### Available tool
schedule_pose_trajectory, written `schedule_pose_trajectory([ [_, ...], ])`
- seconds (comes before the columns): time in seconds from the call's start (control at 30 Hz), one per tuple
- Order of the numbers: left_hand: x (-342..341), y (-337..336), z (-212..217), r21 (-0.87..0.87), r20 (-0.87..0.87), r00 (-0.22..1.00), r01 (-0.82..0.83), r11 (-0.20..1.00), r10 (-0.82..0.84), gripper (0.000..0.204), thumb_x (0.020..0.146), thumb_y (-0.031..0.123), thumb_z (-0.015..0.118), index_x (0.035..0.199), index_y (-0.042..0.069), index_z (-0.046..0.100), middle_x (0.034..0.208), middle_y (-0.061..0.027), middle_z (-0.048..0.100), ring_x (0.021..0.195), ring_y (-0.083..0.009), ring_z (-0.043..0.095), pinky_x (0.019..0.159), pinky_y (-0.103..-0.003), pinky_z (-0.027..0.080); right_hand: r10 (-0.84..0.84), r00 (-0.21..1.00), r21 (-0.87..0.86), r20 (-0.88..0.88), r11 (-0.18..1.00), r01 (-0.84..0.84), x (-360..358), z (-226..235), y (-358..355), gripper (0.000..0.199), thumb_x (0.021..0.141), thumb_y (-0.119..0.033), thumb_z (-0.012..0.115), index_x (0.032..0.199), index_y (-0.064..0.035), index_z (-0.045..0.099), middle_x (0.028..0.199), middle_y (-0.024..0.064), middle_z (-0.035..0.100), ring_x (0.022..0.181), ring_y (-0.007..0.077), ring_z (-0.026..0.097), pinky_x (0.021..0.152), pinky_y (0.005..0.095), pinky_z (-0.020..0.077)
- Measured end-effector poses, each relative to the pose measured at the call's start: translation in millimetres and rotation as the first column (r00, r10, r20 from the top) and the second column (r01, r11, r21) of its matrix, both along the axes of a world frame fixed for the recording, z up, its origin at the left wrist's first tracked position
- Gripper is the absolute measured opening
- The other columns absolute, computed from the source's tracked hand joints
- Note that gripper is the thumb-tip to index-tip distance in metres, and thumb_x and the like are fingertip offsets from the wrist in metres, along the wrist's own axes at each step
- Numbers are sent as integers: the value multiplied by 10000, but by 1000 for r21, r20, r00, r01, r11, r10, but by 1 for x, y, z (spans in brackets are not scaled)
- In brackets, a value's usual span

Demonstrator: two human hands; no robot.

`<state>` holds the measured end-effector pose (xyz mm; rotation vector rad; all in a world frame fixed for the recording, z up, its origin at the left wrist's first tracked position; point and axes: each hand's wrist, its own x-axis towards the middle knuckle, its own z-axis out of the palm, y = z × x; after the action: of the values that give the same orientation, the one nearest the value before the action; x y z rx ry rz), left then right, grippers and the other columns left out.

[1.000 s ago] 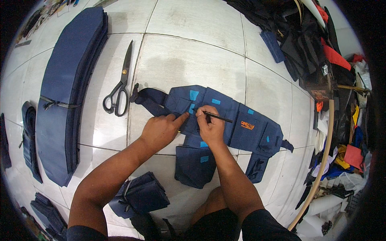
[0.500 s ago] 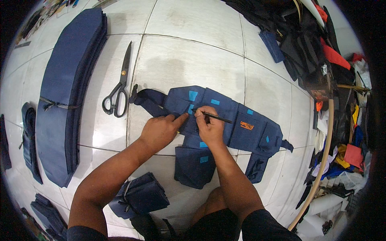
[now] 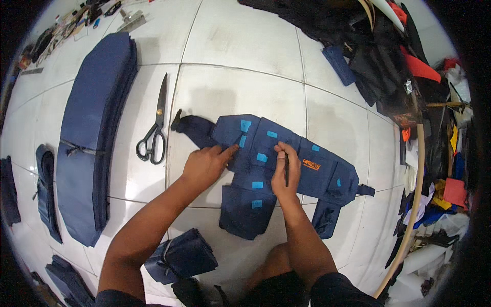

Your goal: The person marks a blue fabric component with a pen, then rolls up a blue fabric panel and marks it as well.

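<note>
A navy fabric piece with sewn panels and straps lies spread on the floor. Several light-blue patches are stuck on it, and an orange print marks its right part. My left hand rests on the left side of the fabric, index finger stretched out with its tip beside one blue patch. Over the middle of the fabric, my right hand is closed around a slim black pen. The pen points back toward my wrist, and the fingertips are close to another blue patch.
Black-handled scissors lie left of the fabric. Beyond them is a long tied stack of navy pieces. A tied navy bundle sits near my knees. Dark cloth and mixed scraps are heaped at the right, behind a curved tan pole.
My right hand has moved right, away from the patch by my left finger, and the pen has swung to point back. A patch beside it now shows. The view has shifted slightly.
</note>
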<state>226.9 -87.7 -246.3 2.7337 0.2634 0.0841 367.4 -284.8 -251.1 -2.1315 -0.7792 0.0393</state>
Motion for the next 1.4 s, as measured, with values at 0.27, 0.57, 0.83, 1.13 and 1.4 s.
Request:
schedule_pose_trajectory([
  [0.27, 14, 5, 42, -528, 47, 905, -338, 780, 423, 280, 953, 265, 688, 1137, 74, 598, 726, -63, 593, 609, -142, 572, 541, -315, 453, 0, 1000, 134, -22, 991, 3, -19, 39, -1, 212, 977, -143, 601, 1155, -50, 669, 1021, 153, 671, 948, 313, 637, 878, 430, 481],
  [0.57, -100, -11, 101, -683, -90, 857, -423, 595, 507, 256, 929, 228, 732, 888, -24, 711, 737, -83, 618, 657, -151, 560, 595, -303, 435, 362, 907, 323, -215, 903, -284, -110, 98, 20, 151, 963, -151, 640, 1049, -27, 652, 938, 110, 663, 893, 208, 655, 803, 355, 513],
  [0.83, -194, -21, 131, -393, 111, 912, -326, 860, 396, 296, 892, 263, 749, 1162, 143, 742, 872, -84, 544, 740, -231, 583, 662, -362, 491, 433, 850, 353, -301, 878, -323, -178, 146, 23, 238, 1013, -212, 579, 1078, 10, 635, 863, 96, 655, 800, 185, 648, 726, 335, 520],
  [1.13, -246, -31, 178, -287, 293, 874, -307, 907, 388, 265, 883, 287, 754, 1115, 161, 753, 871, -57, 547, 706, -217, 609, 622, -359, 504, 396, 885, 531, -246, 819, -218, -247, 196, 15, 194, 1004, -193, 607, 981, 0, 611, 811, 72, 657, 730, 129, 616, 674, 288, 492],
  [1.4, -252, -45, 188, -976, -61, 727, -185, 111, 684, 310, 967, 277, 684, 1181, 52, 690, 845, -20, 598, 630, -119, 544, 541, -294, 451, 383, 909, 553, -163, 799, -237, -267, 202, 1, 143, 981, -153, 627, 949, -13, 618, 833, 92, 665, 752, 155, 621, 696, 317, 506],
])
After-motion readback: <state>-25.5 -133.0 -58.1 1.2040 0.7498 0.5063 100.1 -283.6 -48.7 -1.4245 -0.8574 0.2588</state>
